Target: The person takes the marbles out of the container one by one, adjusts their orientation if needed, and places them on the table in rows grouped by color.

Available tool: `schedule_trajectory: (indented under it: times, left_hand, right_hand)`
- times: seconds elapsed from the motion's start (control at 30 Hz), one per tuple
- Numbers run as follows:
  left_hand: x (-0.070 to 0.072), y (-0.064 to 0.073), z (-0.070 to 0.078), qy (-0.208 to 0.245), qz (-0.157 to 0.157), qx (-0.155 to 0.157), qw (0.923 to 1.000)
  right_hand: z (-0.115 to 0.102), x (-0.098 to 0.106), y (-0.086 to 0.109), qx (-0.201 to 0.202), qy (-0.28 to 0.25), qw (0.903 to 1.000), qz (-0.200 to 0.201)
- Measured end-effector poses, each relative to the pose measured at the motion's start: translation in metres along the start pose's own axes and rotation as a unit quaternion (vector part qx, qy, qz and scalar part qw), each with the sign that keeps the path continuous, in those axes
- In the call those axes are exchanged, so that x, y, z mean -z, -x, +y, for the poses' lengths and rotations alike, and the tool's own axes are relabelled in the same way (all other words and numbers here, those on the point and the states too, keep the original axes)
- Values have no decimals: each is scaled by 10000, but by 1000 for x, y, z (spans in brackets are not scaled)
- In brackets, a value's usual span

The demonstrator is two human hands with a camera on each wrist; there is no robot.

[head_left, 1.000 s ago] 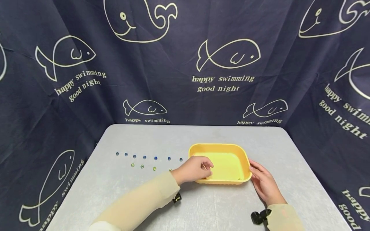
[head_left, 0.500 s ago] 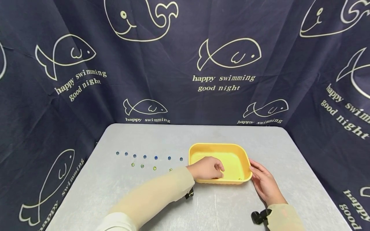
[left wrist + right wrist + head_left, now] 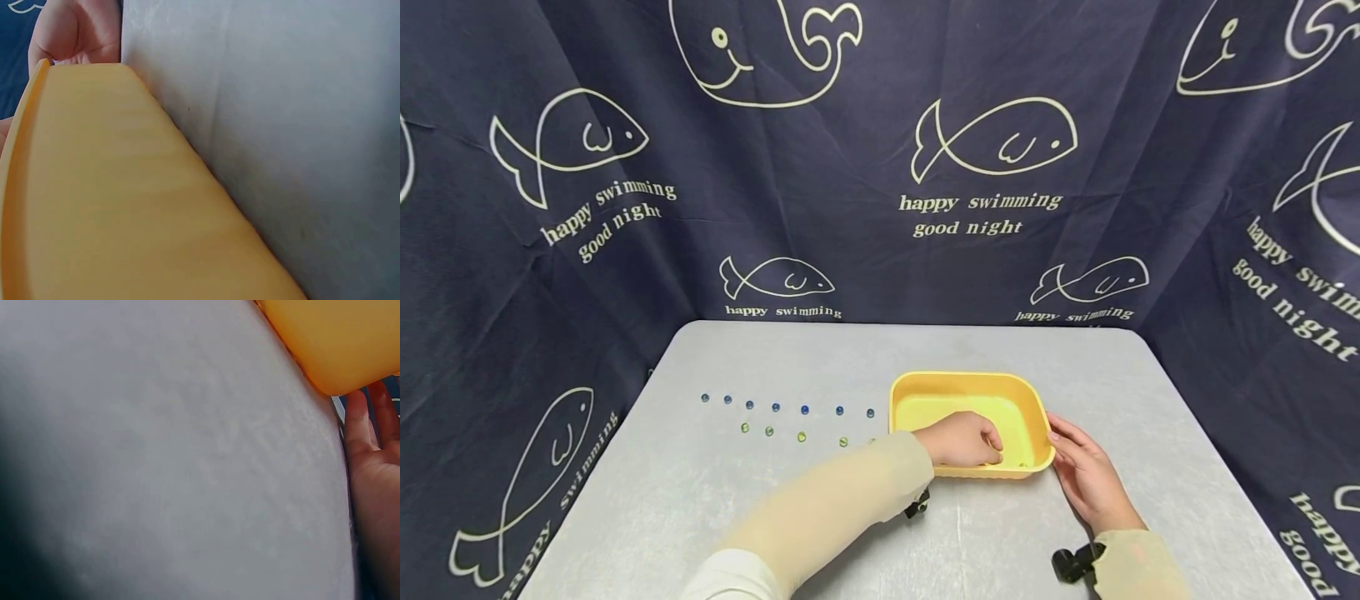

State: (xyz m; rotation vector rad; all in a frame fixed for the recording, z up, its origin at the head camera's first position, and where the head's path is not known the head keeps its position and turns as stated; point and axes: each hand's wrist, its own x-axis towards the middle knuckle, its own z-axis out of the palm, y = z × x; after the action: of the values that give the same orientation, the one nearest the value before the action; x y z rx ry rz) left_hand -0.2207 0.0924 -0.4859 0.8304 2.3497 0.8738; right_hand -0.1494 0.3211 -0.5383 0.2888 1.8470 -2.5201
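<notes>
In the head view, my left hand (image 3: 964, 439) reaches into the yellow plastic tub (image 3: 966, 383), over its front wall. The fingers bend down toward the tub floor, and I cannot tell whether they pinch anything. Just right of the fingertips, a small green glass marble (image 3: 1023, 465) lies in the front right corner. My right hand (image 3: 1088, 479) touches the tub's right end from outside, thumb tip at the rim. Its straight fingers (image 3: 357, 422) show beyond the tub corner in the right wrist view. The tub's outer wall (image 3: 112, 187) fills much of the left wrist view, hiding the left fingers.
Left of the tub, a row of several blue marbles (image 3: 805, 410) lies on the grey table (image 3: 790, 358). A shorter row of green marbles (image 3: 801, 437) runs in front of it, its right end beside the left sleeve (image 3: 842, 492). A dark fish-print curtain (image 3: 880, 167) surrounds the table.
My left hand has moved right inside the tub, from its left side toward the green marble in the corner. Another green marble on the table shows from behind the sleeve. The right hand stays put.
</notes>
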Motion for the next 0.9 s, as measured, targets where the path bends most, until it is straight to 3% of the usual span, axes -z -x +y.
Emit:
schedule_trajectory:
  times: [0.5,0.7,0.9]
  left_hand:
    - [-13,-19,23,-394,-20,158,9991]
    - [-17,-30,25,-755,-148,36,9970]
    - [-21,-40,23,-771,-340,84,9964]
  right_hand:
    - [0,1,-1,106,-105,9998,-133]
    - [0,1,-1,153,-146,9996,-184]
    - [1,2,-2,191,-169,9994,-213]
